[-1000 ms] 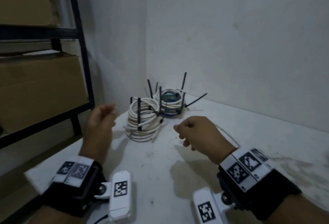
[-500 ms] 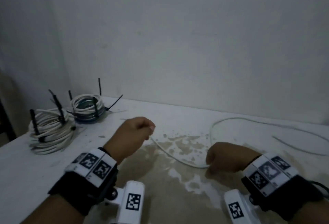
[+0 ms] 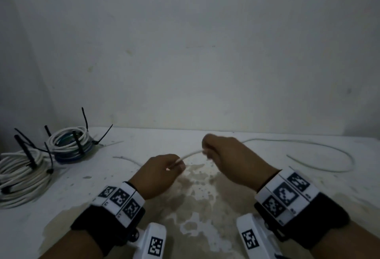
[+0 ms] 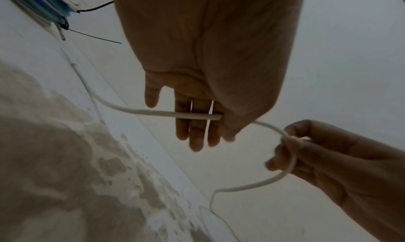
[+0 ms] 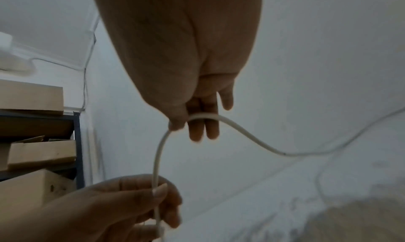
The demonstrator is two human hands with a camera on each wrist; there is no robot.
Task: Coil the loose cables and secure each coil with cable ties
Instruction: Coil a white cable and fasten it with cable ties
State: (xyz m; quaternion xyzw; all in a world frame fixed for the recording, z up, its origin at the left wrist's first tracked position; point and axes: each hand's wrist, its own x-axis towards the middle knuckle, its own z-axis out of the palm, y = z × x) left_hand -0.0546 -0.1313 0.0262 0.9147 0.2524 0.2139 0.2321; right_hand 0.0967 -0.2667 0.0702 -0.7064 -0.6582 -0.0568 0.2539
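Since half a second ago both hands lifted the white cable [image 3: 190, 154] off the worktop [image 3: 236, 197]: left hand [image 3: 162, 173] and right hand [image 3: 232, 159] each pinch it, closer together now. Tied coils [image 3: 70, 144] sit far left, open room ahead.

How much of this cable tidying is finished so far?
Two coils sit tied with black cable ties at the table's left. A third, loose white cable is in hand: left hand and right hand pinch one end, no loop formed. Coiling and tying it remain.
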